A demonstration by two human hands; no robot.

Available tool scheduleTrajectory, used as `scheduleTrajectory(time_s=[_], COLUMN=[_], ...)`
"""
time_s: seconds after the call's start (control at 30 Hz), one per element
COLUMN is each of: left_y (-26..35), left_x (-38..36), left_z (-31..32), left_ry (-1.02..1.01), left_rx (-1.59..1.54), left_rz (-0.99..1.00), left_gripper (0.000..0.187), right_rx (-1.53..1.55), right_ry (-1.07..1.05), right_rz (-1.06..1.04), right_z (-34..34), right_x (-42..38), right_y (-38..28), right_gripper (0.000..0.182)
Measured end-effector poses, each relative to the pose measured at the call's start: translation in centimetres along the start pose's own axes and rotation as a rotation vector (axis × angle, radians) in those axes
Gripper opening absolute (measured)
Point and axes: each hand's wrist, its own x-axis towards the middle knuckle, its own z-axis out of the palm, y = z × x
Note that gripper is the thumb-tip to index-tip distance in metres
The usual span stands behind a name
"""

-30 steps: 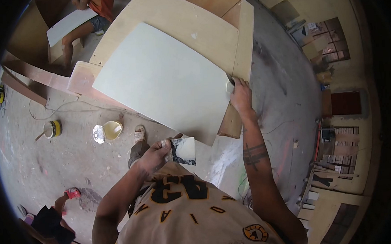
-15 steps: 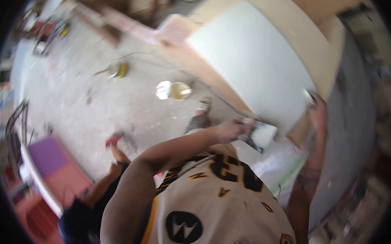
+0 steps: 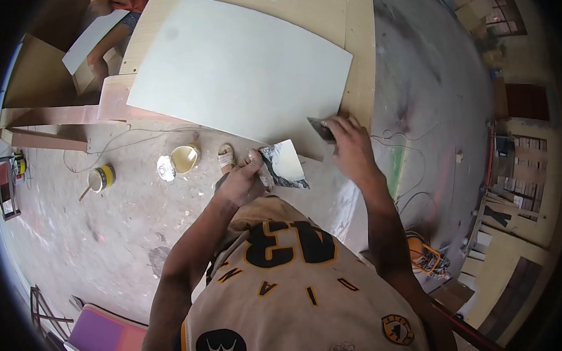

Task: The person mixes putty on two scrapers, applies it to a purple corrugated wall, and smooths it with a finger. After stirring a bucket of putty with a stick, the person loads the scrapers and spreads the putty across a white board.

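Observation:
My left hand [image 3: 243, 182] grips a square dark plate [image 3: 300, 183] at its left edge. White filler paste [image 3: 287, 160] covers much of the plate's top. In my right hand [image 3: 354, 145] is a flat putty knife [image 3: 320, 129], its dark blade tilted up to the left over the lower right edge of a large white panel [image 3: 237, 63]. The panel lies flat on a pale wooden table [image 3: 361, 31], and the plate overlaps its near edge in this view.
An open tub of paste [image 3: 185, 159] stands on the floor beside its lid [image 3: 165, 168]. Further left is a yellow-labelled can [image 3: 102, 178] with a stick in it. Cables [image 3: 145, 130] cross the floor. Another person [image 3: 112, 41] is at the top left, near a white board [image 3: 94, 42].
My view has swung right, bringing the panel to the upper middle. The person who was at the lower left is out of sight. Both hands keep hold of the plate and the putty knife.

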Motion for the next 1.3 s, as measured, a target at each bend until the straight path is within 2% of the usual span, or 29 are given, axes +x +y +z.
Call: scheduleTrajectory(time_s=[0.03, 0.2, 0.27, 0.3, 0.37, 0.4, 0.47, 0.5, 0.53, 0.6, 0.63, 0.67, 0.7, 0.73, 0.8, 0.87, 0.9, 0.93, 1.0, 1.03, 1.07, 1.2, 1.3], left_y=[0.3, -0.3, -0.3, -0.2, 0.0, 0.0, 1.3, 1.7, 2.0, 2.4, 2.6, 2.3, 2.1, 2.1, 2.3, 2.8, 3.5, 3.9, 5.0, 5.8, 6.5, 6.9, 5.4], left_x=[0.0, 0.0, -0.1, -0.2, -0.3, -0.5, -1.6, -2.1, -2.4, -2.7, -2.7, -2.5, -2.2, -2.1, -1.7, -1.6, -1.9, -2.4, -3.5, -3.9, -4.2, -4.2, -3.8], left_z=[0.6, 0.5, 1.3, 1.6, 1.9, 2.3, 3.9, 5.0, 6.2, 9.1, 11.5, 11.2, 10.8, 10.5, 10.7, 11.5, 12.4, 12.3, 11.4, 11.9, 11.8, 7.6, 5.5], left_ry=[-0.024, -0.061, 0.003, -0.001, 0.037, 0.039, 0.147, 0.259, 0.256, 0.291, 0.367, 0.360, 0.229, 0.097, 0.033, 0.141, 0.210, 0.230, 0.208, 0.186, 0.222, 0.276, 0.325], left_rx=[-0.041, -0.118, -0.063, -0.061, -0.039, -0.047, -0.044, -0.095, -0.082, -0.017, -0.068, -0.055, -0.122, -0.190, -0.181, -0.008, -0.010, -0.039, -0.068, 0.028, 0.036, -0.046, -0.037], left_rz=[-0.017, -0.005, 0.023, 0.026, -0.011, 0.003, -0.187, -0.230, -0.238, -0.251, -0.208, -0.212, -0.193, -0.169, -0.118, 0.091, 0.117, 0.156, 0.241, 0.306, 0.306, 0.206, 0.096], left_gripper=[0.044, 0.049, 0.054, 0.054, 0.052, 0.052, 0.076, 0.073, 0.073, 0.068, 0.048, 0.048, 0.045, 0.041, 0.036, 0.034, 0.033, 0.033, 0.040, 0.040, 0.041, 0.047, 0.050], right_rx=[0.009, 0.039, 0.102, 0.099, 0.122, 0.117, 0.325, 0.438, 0.441, 0.513, 0.621, 0.726, 0.742, 0.736, 0.395, 0.413, 0.329, 0.247, -0.043, -0.032, -0.024, 0.169, 0.036], right_ry=[-0.046, -0.066, -0.246, -0.242, -0.119, -0.127, 0.057, 0.106, 0.119, 0.203, 0.257, 0.308, 0.304, 0.315, 0.260, 0.199, 0.198, 0.198, 0.020, -0.009, -0.043, 0.179, 0.186], right_rz=[0.002, -0.009, 0.000, -0.003, 0.016, 0.002, 0.085, 0.035, 0.042, -0.202, -0.318, -0.438, -0.555, -0.558, -0.623, -0.568, -0.491, -0.408, -0.355, -0.293, -0.237, 0.005, 0.115], right_z=[-0.3, -0.5, -1.1, -1.3, -1.6, -2.4, -5.7, -6.9, -8.0, -9.1, -8.8, -8.4, -8.0, -7.6, -6.4, -5.3, -5.5, -5.7, -5.2, -4.5, -4.0, -2.2, -1.4], right_x=[-1.1, -6.7, -8.5, -9.4, -10.3, -10.0, -9.0, -8.5, -8.1, -8.0, -8.1, -7.9, -7.6, -7.3, -6.7, -6.0, -5.2, -4.6, -3.0, -2.2, -1.4, 5.6, 11.4], right_y=[-0.8, -4.0, -4.0, -3.8, -3.1, -2.6, -3.6, -4.2, -5.2, -7.5, -8.4, -9.3, -9.9, -10.1, -10.0, -8.5, -8.0, -7.6, -5.8, -4.3, -2.7, 4.4, 8.0], right_gripper=[0.058, 0.055, 0.054, 0.054, 0.057, 0.057, 0.062, 0.058, 0.058, 0.050, 0.048, 0.047, 0.044, 0.044, 0.041, 0.041, 0.043, 0.045, 0.061, 0.062, 0.064, 0.059, 0.057])
